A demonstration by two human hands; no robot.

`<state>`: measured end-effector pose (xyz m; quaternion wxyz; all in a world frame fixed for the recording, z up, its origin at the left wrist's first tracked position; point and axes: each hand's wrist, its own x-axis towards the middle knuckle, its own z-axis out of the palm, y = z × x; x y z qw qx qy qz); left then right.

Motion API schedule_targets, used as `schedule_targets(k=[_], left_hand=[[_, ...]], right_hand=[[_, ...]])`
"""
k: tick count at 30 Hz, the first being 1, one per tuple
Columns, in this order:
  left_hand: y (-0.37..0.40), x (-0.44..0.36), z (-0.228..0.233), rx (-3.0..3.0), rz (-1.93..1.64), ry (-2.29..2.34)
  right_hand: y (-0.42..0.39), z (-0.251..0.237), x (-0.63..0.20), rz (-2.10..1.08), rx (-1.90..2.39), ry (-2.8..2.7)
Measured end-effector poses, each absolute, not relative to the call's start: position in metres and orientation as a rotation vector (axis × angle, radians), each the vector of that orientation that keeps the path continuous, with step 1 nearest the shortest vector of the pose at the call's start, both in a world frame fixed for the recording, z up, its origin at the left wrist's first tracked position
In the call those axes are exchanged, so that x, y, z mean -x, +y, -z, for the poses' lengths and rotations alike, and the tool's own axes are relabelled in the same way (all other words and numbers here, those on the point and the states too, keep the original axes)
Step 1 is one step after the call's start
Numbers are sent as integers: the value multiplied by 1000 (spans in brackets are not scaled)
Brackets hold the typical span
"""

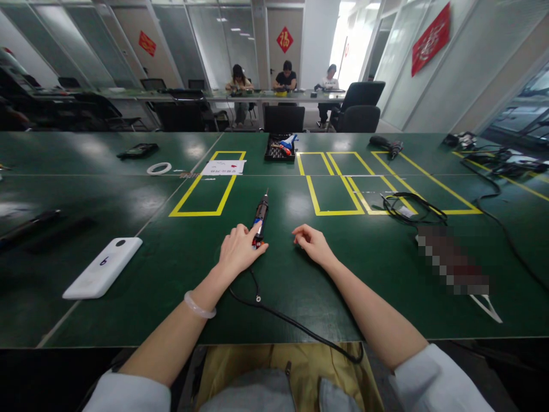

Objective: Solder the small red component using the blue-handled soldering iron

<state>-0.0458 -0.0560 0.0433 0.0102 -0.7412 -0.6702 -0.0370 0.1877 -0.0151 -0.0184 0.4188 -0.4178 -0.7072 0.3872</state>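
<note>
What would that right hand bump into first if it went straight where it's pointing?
The right hand would probably meet the slim black metal-tipped tool touching the left hand, though depth is unclear.

A smooth, translucent pale bangle [199, 306] circles the left wrist [209, 280]; loose, light grey-blue fabric sleeves [441, 379] end near the elbows; mustard-yellow cloth [238, 359] covers the lap.

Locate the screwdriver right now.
In the head view, the screwdriver lies just left of centre on the green table, touched by the left hand, tip pointing away.
</note>
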Motion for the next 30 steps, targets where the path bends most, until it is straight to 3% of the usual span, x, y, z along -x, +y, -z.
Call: schedule_targets(k=[18, 30], left_hand=[[-95, 230, -54, 1811, -103, -2468], [-110, 223, -57, 1653, -197, -2283]], right_hand=[[-18, 16, -185, -973, 1106, -1844], [-18, 15, -184, -970, 1107, -1863]])
